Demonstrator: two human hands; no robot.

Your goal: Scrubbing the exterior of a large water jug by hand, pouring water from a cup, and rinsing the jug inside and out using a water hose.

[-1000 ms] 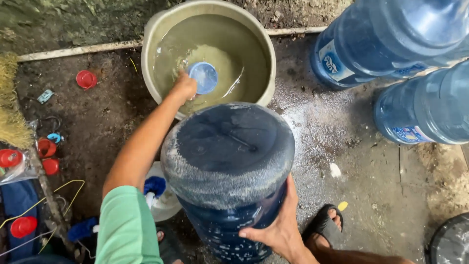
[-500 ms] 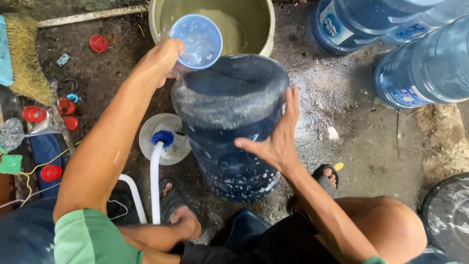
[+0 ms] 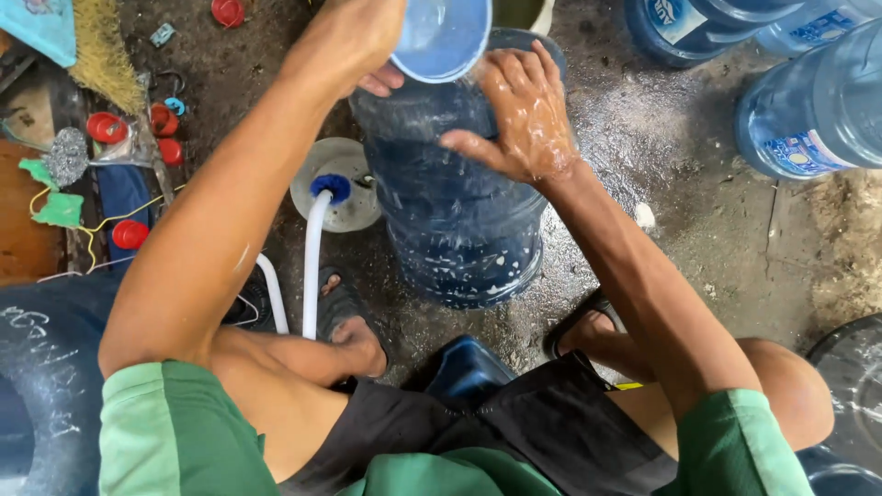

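Two hands over upended water jug [image 3: 459, 211] | left hand [image 3: 363, 46] clenched on tilted blue scoop [image 3: 441, 35], directly above | right hand [image 3: 519, 115] flat, released, rubbing jug's base.

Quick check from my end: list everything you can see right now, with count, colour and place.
Jug: one, dark blue, upside down, centre.
Scoop: one, light blue, above the jug.
Other jugs: at least three, blue, top right.
Hose: one, white, left of the jug.
Disc: one, whitish, under the hose end.
Caps: several, red, left side.
Broom: one, straw, top left.
Sandals: two, dark, by the jug.
Left hand: holds the scoop.
Right hand: wet, flat on the jug.
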